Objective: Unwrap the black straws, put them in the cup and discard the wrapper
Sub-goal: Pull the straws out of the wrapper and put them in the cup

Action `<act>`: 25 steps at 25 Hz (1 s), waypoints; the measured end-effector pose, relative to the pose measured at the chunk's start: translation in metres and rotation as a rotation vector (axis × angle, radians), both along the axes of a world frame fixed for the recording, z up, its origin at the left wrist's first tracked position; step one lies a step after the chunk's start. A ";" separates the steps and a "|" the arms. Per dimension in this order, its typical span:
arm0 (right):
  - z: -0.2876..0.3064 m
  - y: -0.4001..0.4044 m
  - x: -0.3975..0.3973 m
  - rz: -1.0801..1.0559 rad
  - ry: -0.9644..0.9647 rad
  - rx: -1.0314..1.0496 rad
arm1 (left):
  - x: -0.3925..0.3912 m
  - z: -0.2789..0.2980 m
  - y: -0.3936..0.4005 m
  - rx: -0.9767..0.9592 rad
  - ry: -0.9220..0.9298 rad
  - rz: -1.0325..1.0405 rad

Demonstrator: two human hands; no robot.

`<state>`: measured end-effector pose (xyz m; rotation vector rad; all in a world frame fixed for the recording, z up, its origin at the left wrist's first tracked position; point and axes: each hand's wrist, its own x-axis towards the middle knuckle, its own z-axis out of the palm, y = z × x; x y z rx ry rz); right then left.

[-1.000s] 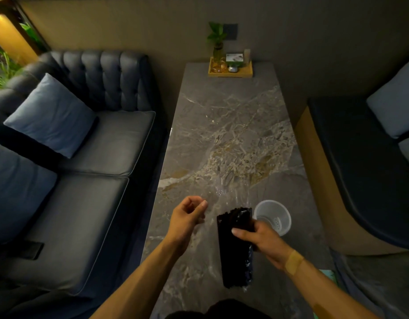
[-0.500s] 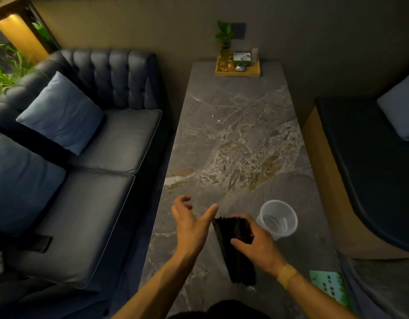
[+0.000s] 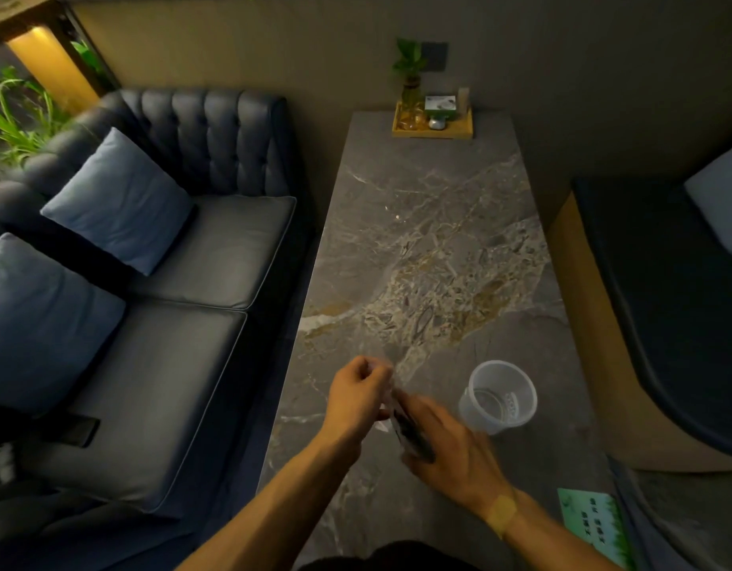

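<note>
Over the near part of the marble table (image 3: 430, 224), my right hand (image 3: 451, 447) grips the bundle of black straws (image 3: 411, 436), which is mostly hidden under my fingers and blurred. My left hand (image 3: 358, 395) is closed on the clear wrapper (image 3: 389, 385) at the bundle's far end. The wrapper shows only as a faint shine between the hands. A clear plastic cup (image 3: 498, 399) stands upright on the table just right of my hands, with nothing in it.
A wooden tray (image 3: 432, 127) with a small plant and bottles sits at the table's far end. A green card (image 3: 593, 525) lies at the near right corner. A dark sofa (image 3: 170, 282) with blue cushions runs along the left, a bench (image 3: 665, 302) along the right.
My left hand went from open beside the bundle to closed on the wrapper's far end. My right hand slid down over the straws, now covering most of the bundle.
</note>
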<state>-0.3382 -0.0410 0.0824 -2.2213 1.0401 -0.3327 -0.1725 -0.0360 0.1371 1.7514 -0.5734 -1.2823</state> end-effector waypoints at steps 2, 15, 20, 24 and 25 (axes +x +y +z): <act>0.004 -0.001 0.002 -0.041 -0.097 0.085 | 0.004 -0.001 0.004 -0.086 -0.260 -0.087; 0.062 -0.024 0.024 -0.477 -0.469 0.784 | 0.001 -0.004 0.006 -0.160 -0.343 -0.373; 0.064 -0.025 0.014 -0.481 -0.504 0.854 | 0.008 -0.011 0.016 -0.160 0.015 -0.345; 0.061 -0.034 0.006 -0.522 -0.450 0.804 | 0.023 -0.004 0.021 -0.141 0.058 -0.306; 0.061 -0.037 0.002 -0.521 -0.402 0.734 | 0.027 -0.002 0.022 -0.144 -0.004 -0.284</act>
